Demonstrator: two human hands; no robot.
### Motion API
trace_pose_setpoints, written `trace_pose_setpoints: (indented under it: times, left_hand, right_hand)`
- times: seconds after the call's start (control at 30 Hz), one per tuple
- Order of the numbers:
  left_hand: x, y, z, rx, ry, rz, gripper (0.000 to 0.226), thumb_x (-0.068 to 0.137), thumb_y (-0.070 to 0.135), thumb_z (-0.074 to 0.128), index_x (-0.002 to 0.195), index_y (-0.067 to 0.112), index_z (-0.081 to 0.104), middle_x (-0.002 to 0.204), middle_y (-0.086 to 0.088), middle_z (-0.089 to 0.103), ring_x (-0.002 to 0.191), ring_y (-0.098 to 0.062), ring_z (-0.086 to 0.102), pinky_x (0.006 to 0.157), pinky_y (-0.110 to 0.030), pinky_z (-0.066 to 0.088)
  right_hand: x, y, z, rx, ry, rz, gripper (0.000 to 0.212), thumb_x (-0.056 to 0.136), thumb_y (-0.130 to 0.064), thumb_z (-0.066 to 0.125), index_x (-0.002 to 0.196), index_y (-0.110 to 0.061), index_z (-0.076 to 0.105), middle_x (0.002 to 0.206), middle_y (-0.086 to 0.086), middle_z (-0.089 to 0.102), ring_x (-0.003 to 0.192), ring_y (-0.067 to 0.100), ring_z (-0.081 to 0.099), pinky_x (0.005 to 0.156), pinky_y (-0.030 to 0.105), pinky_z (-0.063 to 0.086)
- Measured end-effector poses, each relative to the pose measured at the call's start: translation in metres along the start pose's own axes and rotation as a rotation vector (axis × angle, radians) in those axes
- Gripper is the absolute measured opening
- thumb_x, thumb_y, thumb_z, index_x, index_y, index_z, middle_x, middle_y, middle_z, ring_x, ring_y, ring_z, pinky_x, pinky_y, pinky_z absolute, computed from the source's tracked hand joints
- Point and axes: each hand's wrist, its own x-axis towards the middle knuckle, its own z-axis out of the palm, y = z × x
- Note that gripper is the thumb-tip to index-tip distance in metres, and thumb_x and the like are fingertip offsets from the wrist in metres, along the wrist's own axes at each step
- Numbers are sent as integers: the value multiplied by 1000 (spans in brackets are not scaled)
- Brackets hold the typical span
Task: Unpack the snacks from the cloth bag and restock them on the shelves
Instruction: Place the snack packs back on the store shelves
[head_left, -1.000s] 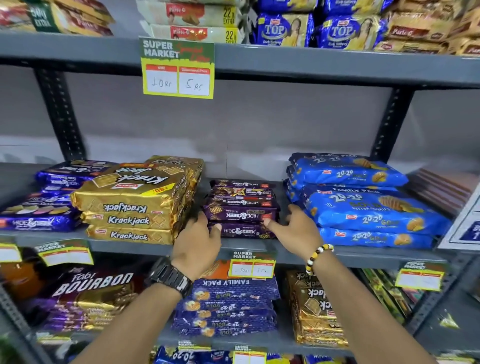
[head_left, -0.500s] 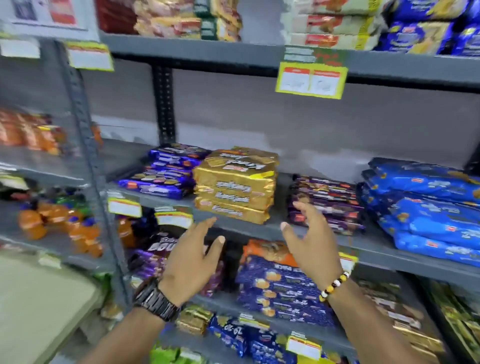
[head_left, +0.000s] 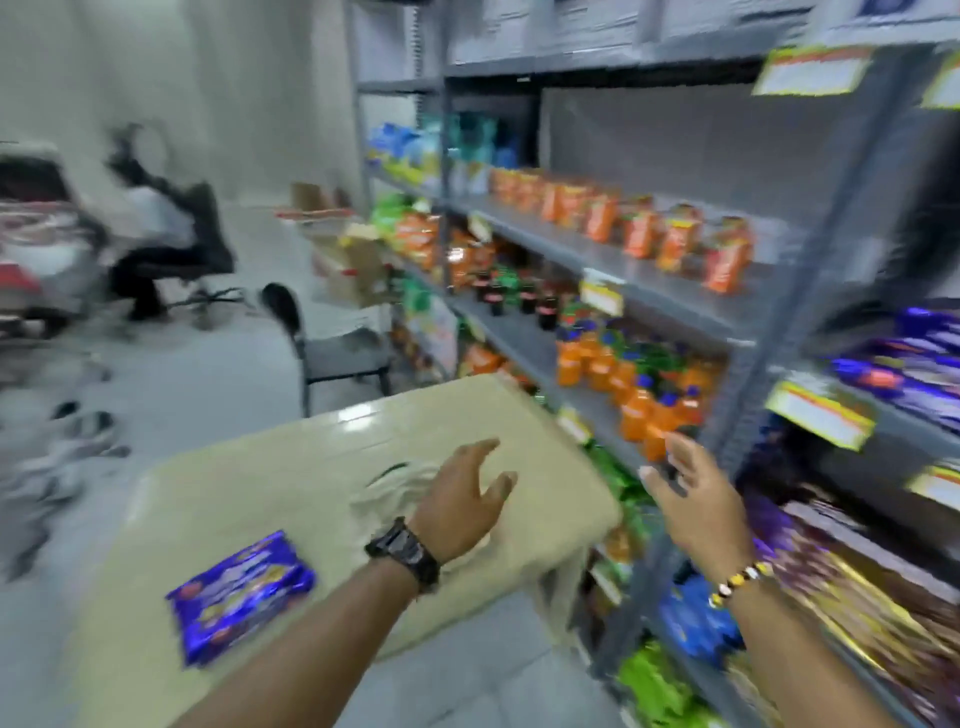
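A blue-purple snack packet (head_left: 241, 592) lies flat on the beige table (head_left: 291, 467), near its seven o'clock corner. The crumpled white cloth bag (head_left: 387, 491) sits apart at the packet's one o'clock. The left hand (head_left: 467, 501) hovers at the bag's three o'clock side, fingers spread and empty. The right hand (head_left: 698, 501), likewise spread and empty, is raised farther toward three o'clock, before the grey shelves (head_left: 649, 280).
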Motion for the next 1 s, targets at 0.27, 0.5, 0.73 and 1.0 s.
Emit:
trace_pose_setpoints:
  times: [0.27, 0.5, 0.73, 1.0]
  left_hand:
    - [-56, -177, -90, -60, 158, -506, 48, 94, 33, 62, 137, 13, 53, 136, -4, 59, 123, -20, 57, 104, -28, 42]
    - [-89, -295, -135, -196, 327, -871, 48, 90, 34, 67, 132, 12, 56, 129, -7, 64, 117, -25, 62, 102, -37, 46]
    - [-106, -371, -140, -377, 470, -1177, 60, 96, 41, 59, 145, 13, 40, 143, -11, 51, 122, -24, 53, 96, -33, 43]
    - [-99, -426, -130, -560, 460, -1275, 70, 95, 42, 60, 151, 12, 31, 152, -11, 42, 133, -25, 47, 106, -40, 43]
  right_hand:
    - [17, -36, 226, -58, -493, -87, 46, 88, -15, 72, 131, -15, 57, 116, -5, 60, 108, 14, 57, 96, 35, 49]
    - [21, -47, 386, -19, -826, -42, 41, 86, -8, 72, 125, -10, 60, 109, 5, 65, 104, 19, 61, 95, 33, 49]
    - [28, -28, 506, -92, -1080, 44, 42, 85, -17, 76, 123, -11, 60, 115, 6, 65, 99, 20, 65, 87, 28, 48]
    - [10, 10, 588, -210, -1189, 269, 52, 83, -39, 71, 125, -11, 57, 114, 6, 67, 106, 22, 64, 98, 40, 49]
